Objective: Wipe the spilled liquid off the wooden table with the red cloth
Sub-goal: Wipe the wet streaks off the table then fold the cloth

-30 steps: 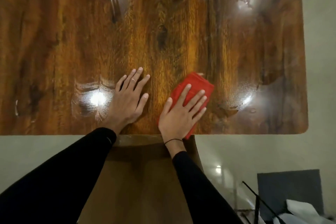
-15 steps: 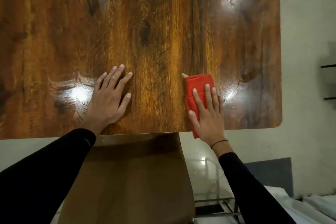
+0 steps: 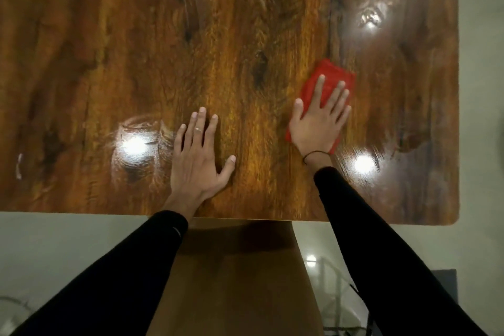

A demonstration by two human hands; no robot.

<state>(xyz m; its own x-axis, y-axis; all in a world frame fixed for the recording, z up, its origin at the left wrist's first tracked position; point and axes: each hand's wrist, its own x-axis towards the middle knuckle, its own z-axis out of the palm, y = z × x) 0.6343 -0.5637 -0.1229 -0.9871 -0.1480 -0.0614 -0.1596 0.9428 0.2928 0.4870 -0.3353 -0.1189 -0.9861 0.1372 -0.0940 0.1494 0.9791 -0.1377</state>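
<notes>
Red cloth [image 3: 331, 76] — folded, soft — pressed flat under right hand [image 3: 317, 124] on glossy wooden table [image 3: 109, 63]

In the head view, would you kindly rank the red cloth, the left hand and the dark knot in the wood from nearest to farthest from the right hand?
1. red cloth: directly under the right hand.
2. left hand: to its left, flat on the table.
3. dark knot: up-left; nearly as close, hard to separate.

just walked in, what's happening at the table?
A person is wiping a wooden table. The right hand presses flat on a red cloth toward the table's right side. The left hand lies flat on the bare wood near the front edge, apart from the cloth. Wet-looking patches show right of the cloth.
</notes>
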